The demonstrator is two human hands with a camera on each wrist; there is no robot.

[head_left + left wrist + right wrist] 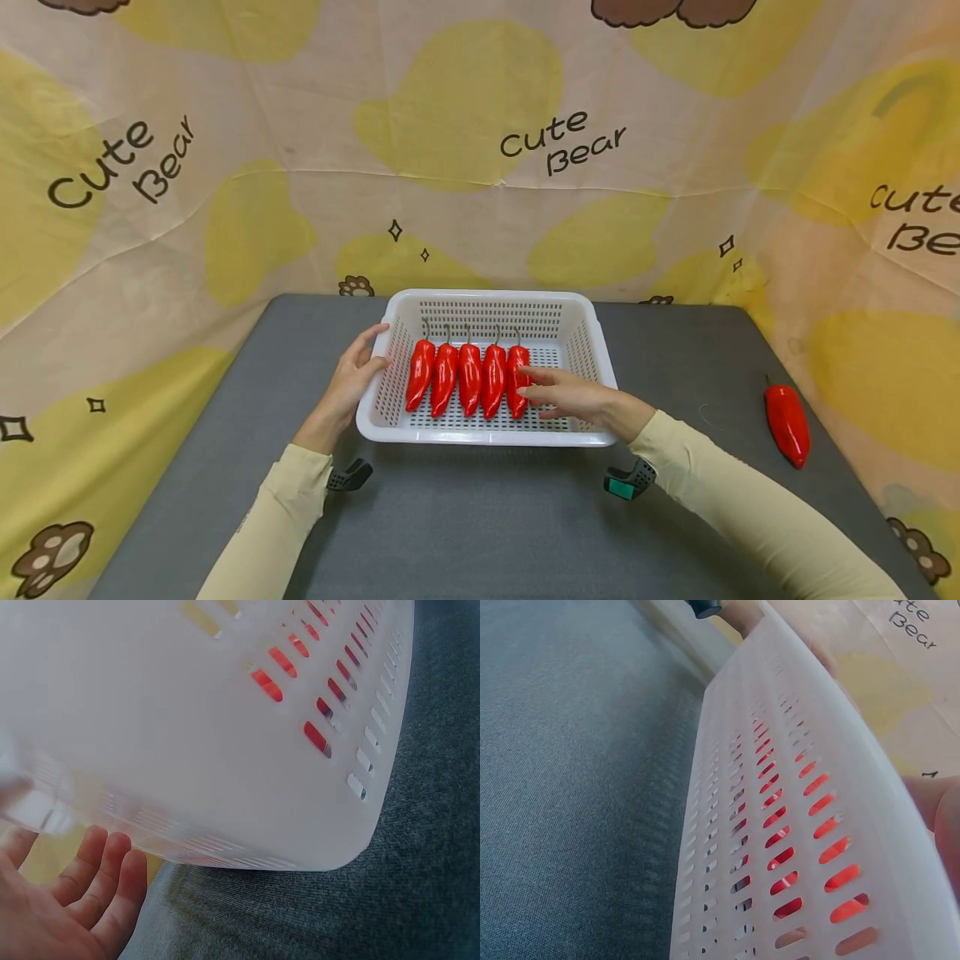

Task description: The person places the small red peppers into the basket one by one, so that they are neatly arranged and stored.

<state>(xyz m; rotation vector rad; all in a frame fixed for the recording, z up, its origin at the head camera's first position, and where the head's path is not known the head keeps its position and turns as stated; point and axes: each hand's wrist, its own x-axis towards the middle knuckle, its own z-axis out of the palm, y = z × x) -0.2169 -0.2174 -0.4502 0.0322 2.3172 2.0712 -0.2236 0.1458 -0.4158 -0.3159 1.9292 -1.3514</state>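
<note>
Backed and flanked by a cream and yellow cloth [465,104] printed "Cute Bear": one grey table [480,517]. Found on the table, toward the far edge: one white slotted basket [487,437]. Noted at the basket's left rim: left grip [351,382], resting there by thumb and forefinger, loose rather than clenched. Noted over the basket's right part: right grip [573,396], wide, with fingers nearly straight and reaching to the rightmost pepper [513,383]; cannot tell whether touching it. In judgement, for sound handling at this spot: steady the basket from the left rim, keep the fingers level, handle the pepper by the thick middle rather than the thin stem, and avoid brushing the right wall. Also advisable: allow for fingertips between neighbours, as glossy skin may well slip or roll. Counted in the basket: five red peppers [469,379], the rightmost included, lying side by side in one row left of the middle, stems toward the far wall, tips toward the near one. Visible through the slots in both wrist views: red. Outside the basket: one lone pepper [787,423], on the table, well apart to the right, stem likewise pointing away.
</note>
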